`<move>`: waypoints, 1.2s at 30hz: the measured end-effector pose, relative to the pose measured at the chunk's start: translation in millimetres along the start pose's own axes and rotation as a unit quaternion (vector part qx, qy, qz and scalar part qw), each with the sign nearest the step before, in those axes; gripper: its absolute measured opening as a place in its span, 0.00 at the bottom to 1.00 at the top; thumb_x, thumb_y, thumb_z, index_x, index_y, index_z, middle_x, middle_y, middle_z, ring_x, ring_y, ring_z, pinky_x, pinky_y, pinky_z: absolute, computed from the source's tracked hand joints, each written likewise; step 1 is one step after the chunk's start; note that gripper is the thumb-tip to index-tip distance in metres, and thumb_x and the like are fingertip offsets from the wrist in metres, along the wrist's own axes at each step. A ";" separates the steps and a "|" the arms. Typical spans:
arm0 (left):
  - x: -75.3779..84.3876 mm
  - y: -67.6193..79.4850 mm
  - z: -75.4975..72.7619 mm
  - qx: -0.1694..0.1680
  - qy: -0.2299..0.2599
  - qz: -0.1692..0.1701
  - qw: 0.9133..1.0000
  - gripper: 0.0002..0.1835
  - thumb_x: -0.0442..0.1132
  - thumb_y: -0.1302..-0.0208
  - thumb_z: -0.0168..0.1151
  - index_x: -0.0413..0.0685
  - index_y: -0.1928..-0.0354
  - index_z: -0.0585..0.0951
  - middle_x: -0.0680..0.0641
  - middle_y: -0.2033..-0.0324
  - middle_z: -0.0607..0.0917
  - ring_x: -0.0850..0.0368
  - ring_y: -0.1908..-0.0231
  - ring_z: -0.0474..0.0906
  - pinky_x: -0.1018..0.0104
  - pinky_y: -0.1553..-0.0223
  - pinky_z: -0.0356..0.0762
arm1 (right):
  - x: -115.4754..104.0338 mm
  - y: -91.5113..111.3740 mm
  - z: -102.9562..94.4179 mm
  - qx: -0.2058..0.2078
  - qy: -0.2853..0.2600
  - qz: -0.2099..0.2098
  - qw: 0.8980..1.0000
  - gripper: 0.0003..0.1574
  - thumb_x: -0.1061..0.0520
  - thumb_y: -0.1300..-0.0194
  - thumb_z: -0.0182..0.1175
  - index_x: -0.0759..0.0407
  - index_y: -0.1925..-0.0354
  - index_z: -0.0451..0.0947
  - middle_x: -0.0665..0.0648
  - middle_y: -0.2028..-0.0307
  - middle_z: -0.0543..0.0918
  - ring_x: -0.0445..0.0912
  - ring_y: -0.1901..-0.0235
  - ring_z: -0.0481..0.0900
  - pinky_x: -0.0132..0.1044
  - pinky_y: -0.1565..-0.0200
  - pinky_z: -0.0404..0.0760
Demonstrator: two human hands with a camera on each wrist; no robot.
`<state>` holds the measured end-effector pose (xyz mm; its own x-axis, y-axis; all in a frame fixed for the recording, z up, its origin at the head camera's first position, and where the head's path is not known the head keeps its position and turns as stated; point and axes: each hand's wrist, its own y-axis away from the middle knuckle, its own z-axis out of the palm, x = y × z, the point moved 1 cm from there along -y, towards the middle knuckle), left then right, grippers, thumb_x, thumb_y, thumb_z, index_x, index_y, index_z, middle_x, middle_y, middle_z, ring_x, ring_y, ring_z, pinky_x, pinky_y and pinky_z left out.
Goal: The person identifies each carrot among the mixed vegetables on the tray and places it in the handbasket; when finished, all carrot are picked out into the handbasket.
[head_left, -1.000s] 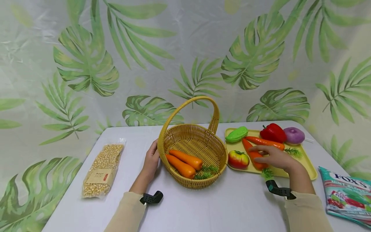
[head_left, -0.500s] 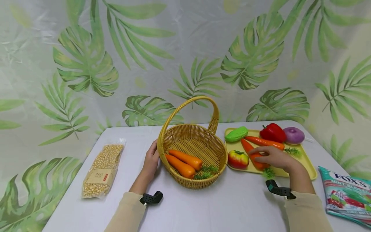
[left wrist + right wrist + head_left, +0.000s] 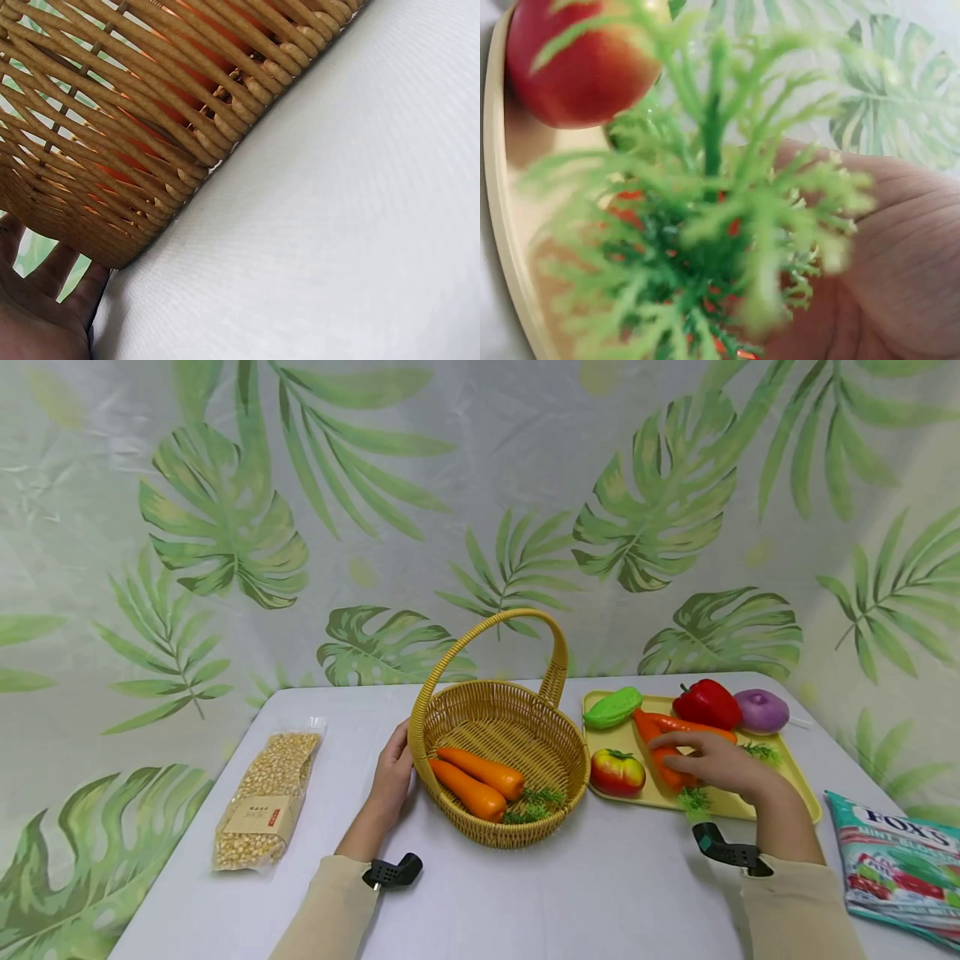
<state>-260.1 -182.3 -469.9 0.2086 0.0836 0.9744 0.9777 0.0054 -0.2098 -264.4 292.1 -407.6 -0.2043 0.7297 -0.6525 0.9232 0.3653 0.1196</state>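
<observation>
My left hand point(image 3: 392, 772) rests against the outer left side of a yellow wicker basket point(image 3: 510, 835), its fingers extended along the weave. Two carrots, one upper point(image 3: 483, 770) and one lower point(image 3: 467, 790), lie inside with their green tops toward the front right. Over a yellow tray point(image 3: 804, 793), my right hand point(image 3: 716, 764) grips a carrot point(image 3: 670, 774) by its thick end, fingers curled around it. In the right wrist view, the carrot's leafy top point(image 3: 712, 225) covers most of the grip. Behind that hand, another carrot point(image 3: 693, 727) lies across the tray.
Also on the tray are a red-yellow fruit point(image 3: 618, 774), a green bumpy vegetable point(image 3: 612, 708), a red bell pepper point(image 3: 707, 703) and a purple round vegetable point(image 3: 761, 711). A bag of corn kernels point(image 3: 266, 802) lies at left, a teal candy bag point(image 3: 900, 868) at right.
My right hand has shifted slightly right, and the carrot under it has moved along, its tip now nearer the carrot behind. The left hand and basket stay put.
</observation>
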 end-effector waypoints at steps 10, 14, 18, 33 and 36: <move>0.6 0.6 -0.2 0.004 0.000 -0.003 1.000 0.21 0.48 0.23 0.49 0.60 0.31 0.71 0.51 0.30 0.72 0.55 0.27 0.62 0.51 0.24 0.56 | -18.3 7.2 -6.0 0.015 -0.053 -0.047 0.997 0.30 0.47 0.30 0.61 0.55 0.34 0.73 0.65 0.36 0.75 0.57 0.48 0.80 0.41 0.54 0.85; -0.4 0.1 -0.1 0.006 -0.003 -0.005 1.000 0.21 0.49 0.23 0.50 0.61 0.31 0.71 0.52 0.30 0.72 0.56 0.28 0.62 0.52 0.24 0.56 | -26.4 10.7 -7.3 0.014 -0.041 -0.057 0.997 0.33 0.45 0.33 0.64 0.50 0.33 0.71 0.64 0.32 0.71 0.68 0.37 0.71 0.61 0.44 0.80; -0.4 -0.2 0.3 0.006 -0.002 -0.003 1.000 0.21 0.48 0.23 0.49 0.60 0.32 0.71 0.51 0.30 0.72 0.55 0.28 0.62 0.52 0.24 0.56 | -31.3 11.7 -8.0 0.015 -0.034 -0.072 0.997 0.32 0.46 0.33 0.65 0.48 0.33 0.72 0.63 0.32 0.71 0.71 0.33 0.65 0.64 0.42 0.77; -1.4 -0.3 0.1 0.002 -0.002 -0.002 1.000 0.21 0.48 0.22 0.49 0.60 0.32 0.71 0.50 0.30 0.72 0.56 0.28 0.62 0.52 0.24 0.56 | -50.3 17.5 -10.4 -0.016 -0.051 -0.120 0.991 0.29 0.52 0.34 0.66 0.45 0.35 0.75 0.61 0.33 0.73 0.40 0.51 0.81 0.33 0.54 0.83; -1.3 -0.2 0.1 0.003 -0.002 -0.003 1.000 0.21 0.48 0.22 0.49 0.60 0.31 0.71 0.50 0.30 0.72 0.56 0.28 0.62 0.52 0.24 0.56 | -56.0 18.5 -10.8 -0.031 -0.063 -0.130 0.989 0.31 0.54 0.34 0.66 0.46 0.35 0.74 0.61 0.35 0.75 0.39 0.50 0.81 0.32 0.53 0.83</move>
<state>-260.5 -182.4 -471.1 0.2033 0.0880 0.9752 0.9787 0.0118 -0.2051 -239.4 264.3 -360.8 -0.3868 0.5306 -0.7542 0.8222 0.5688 -0.0214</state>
